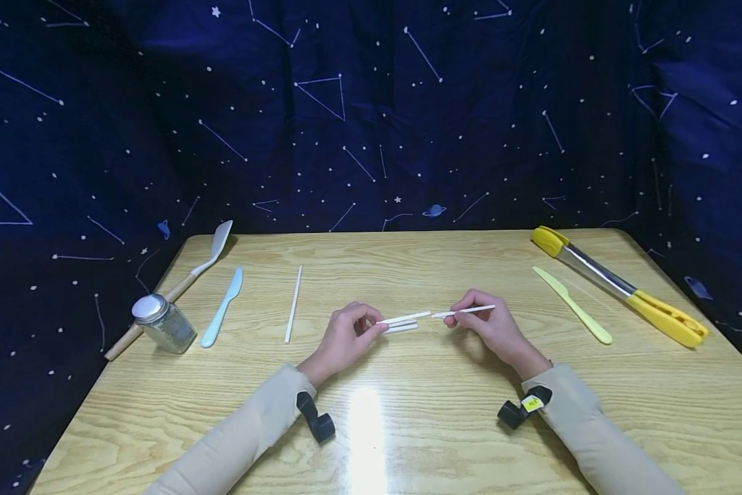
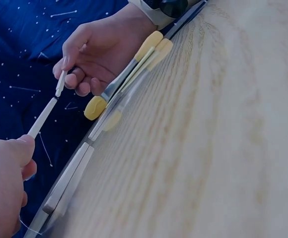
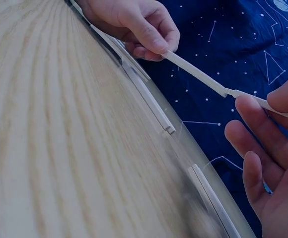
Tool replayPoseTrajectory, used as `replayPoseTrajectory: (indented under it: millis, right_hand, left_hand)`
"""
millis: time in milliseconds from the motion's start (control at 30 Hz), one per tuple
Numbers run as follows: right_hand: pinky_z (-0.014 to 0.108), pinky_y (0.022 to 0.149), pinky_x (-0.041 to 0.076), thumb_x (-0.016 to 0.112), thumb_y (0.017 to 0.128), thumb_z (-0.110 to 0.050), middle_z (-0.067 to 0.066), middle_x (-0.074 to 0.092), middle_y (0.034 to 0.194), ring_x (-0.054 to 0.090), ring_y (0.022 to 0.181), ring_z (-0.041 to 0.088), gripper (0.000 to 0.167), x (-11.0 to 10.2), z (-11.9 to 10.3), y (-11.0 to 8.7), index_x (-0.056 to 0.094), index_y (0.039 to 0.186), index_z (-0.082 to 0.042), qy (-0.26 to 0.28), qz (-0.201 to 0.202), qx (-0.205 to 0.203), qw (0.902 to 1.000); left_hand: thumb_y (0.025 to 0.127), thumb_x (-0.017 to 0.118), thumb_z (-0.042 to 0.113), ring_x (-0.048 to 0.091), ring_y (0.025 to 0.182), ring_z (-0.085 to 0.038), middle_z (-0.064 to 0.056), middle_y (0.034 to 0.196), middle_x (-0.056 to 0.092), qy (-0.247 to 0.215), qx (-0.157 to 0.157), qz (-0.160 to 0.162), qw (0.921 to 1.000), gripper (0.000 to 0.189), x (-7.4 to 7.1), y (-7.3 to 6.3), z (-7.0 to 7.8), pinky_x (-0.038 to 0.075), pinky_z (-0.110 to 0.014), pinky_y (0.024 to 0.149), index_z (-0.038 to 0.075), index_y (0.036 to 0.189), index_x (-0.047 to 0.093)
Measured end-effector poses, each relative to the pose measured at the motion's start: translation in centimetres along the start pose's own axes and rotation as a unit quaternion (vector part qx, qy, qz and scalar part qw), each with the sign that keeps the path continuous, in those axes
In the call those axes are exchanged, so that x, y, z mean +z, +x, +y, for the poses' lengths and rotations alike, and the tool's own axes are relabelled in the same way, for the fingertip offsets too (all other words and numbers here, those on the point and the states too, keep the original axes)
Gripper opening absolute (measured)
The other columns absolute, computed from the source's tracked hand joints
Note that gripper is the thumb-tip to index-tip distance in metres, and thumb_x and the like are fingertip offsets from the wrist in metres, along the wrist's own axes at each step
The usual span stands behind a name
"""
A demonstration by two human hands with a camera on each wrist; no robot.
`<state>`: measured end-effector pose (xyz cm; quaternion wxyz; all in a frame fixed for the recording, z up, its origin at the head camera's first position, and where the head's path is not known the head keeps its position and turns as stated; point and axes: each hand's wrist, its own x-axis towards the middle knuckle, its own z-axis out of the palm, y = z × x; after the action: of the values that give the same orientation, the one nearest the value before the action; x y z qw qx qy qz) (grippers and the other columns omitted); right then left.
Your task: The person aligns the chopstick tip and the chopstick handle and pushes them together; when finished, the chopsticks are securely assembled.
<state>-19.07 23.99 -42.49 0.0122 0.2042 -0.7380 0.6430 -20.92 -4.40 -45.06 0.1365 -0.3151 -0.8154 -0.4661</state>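
Note:
In the head view my left hand (image 1: 351, 335) pinches a slim white chopstick piece (image 1: 408, 318), which points right. Facing it, my right hand (image 1: 488, 326) pinches another white chopstick piece (image 1: 478, 309) between thumb and fingers. The two inner ends almost meet; in the right wrist view the narrow tip of the right chopstick piece (image 3: 255, 99) is at the end of the left chopstick piece (image 3: 196, 73). Whether they touch, I cannot tell. Just below the left hand's piece, another white piece (image 1: 403, 328) lies on the table. A longer white chopstick (image 1: 293, 304) lies farther left.
At left lie a light-blue knife (image 1: 223, 307) and a wooden-handled spatula (image 1: 179, 289), with a metal-lidded glass jar (image 1: 164, 323) standing by its handle. To the right are a yellow-green knife (image 1: 572, 304) and yellow tongs (image 1: 618, 285). A dark star-patterned cloth (image 1: 371, 117) hangs behind the table (image 1: 445, 426).

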Motion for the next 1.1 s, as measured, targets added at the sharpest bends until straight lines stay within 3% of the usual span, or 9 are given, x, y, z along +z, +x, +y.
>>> replayPoseTrajectory:
  millis: [800,1100]
  right_hand:
    - [0.020,0.068,0.050,0.055,0.094,0.003,-0.004,0.071,0.082,0.067,0.077,0.006,0.015,0.08,0.02,-0.06,0.053,0.097,0.017,-0.009,0.002,0.007,0.9999]
    - [0.019,0.075,0.053,0.055,0.090,0.010,-0.004,0.067,0.084,0.068,0.080,0.005,0.009,-0.12,0.07,-0.02,0.053,0.092,0.019,0.002,-0.037,-0.006,0.9993]
  left_hand:
    - [0.084,0.074,0.015,0.047,0.063,-0.006,0.001,0.070,0.060,0.014,-0.002,-0.002,0.9999,0.008,0.08,0.04,-0.07,0.041,-0.018,0.055,0.009,0.086,0.071]
    - [0.083,0.074,0.013,0.049,0.065,-0.007,0.001,0.072,0.062,0.027,0.033,-0.006,0.9991,0.007,0.05,0.00,-0.17,0.043,-0.018,0.058,0.008,0.085,0.070]
